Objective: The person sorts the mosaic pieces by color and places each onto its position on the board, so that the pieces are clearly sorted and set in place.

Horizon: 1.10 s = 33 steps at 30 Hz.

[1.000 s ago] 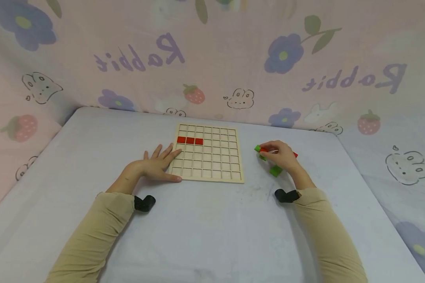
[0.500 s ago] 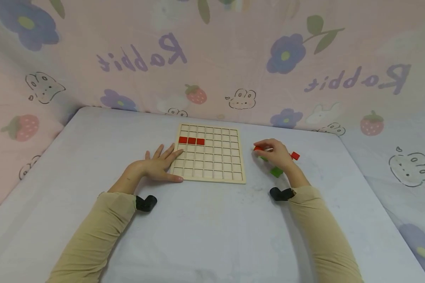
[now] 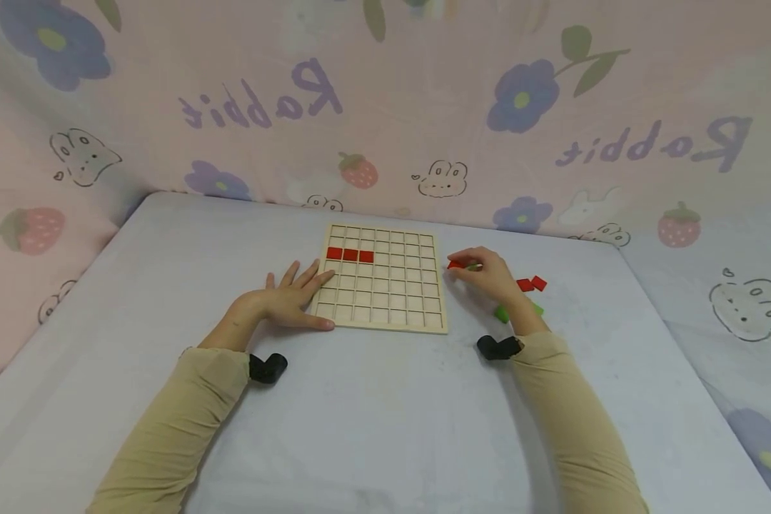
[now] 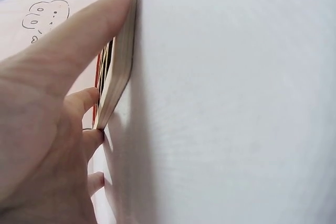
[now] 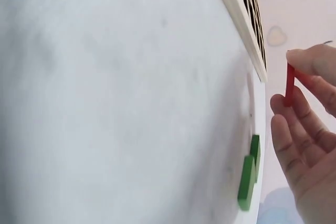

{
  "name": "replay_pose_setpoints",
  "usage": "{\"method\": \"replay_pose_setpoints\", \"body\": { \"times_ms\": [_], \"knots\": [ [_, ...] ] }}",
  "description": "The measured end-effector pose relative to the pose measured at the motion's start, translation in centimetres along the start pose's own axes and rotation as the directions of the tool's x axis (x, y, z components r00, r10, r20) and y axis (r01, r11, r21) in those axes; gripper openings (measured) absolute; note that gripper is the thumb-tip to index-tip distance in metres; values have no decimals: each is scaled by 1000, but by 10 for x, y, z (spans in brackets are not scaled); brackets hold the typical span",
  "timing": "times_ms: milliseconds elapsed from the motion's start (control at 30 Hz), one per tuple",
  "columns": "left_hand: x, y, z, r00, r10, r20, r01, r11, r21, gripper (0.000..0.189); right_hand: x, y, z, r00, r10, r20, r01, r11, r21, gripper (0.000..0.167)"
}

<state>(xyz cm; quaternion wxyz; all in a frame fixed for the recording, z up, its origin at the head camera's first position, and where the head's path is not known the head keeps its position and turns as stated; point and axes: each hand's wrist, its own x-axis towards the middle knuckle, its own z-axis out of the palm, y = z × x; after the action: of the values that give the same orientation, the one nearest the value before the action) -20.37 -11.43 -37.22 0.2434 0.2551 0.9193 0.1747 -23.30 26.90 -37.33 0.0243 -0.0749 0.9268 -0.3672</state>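
Note:
A square wooden grid board [image 3: 388, 315] lies on the table, with three red square tiles [image 3: 350, 255] side by side in a row near its upper left. My left hand [image 3: 288, 298] rests at the board's left edge, fingers spread; the thumb reaches the near corner. In the left wrist view, that thumb [image 4: 105, 17] lies along the board's side [image 4: 123, 51]. Just right of the board, my right hand [image 3: 493, 277] pinches a red square tile [image 5: 290, 85] between thumb and fingers. A bit of green [image 3: 474, 267] shows by its fingers in the head view.
Two loose red tiles [image 3: 530, 284] lie to the right of my right hand. Green tiles [image 3: 502, 314] sit around my right wrist, partly hidden by it; the right wrist view shows two green tiles [image 5: 245, 184]. A patterned cloth [image 3: 385, 107] hangs behind the white table [image 3: 385, 414].
My right hand has moved left toward the board with the red tile, uncovering the loose red tiles and more green behind it. The left hand stays in place on the board.

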Motion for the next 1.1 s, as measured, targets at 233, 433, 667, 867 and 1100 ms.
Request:
{"method": "replay_pose_setpoints", "body": {
  "times_ms": [233,433,667,867,1100],
  "knots": [
    [0,2,-1,1000,-16,6,16,1000,17,100,7,-14,7,1000,-8,14,8,999,34,33],
    [0,2,-1,1000,-23,6,23,1000,15,100,14,-20,14,998,-56,9,56,997,55,32],
    [1,2,-1,1000,-21,6,21,1000,8,101,19,-24,21,998,-70,9,69,997,45,34],
    [2,1,-1,1000,-27,8,27,1000,14,101,23,-30,26,997,-81,21,79,995,60,34],
    [2,2,0,1000,-26,8,26,1000,14,101,30,-37,33,996,-77,41,75,996,44,37]
  ]
}}
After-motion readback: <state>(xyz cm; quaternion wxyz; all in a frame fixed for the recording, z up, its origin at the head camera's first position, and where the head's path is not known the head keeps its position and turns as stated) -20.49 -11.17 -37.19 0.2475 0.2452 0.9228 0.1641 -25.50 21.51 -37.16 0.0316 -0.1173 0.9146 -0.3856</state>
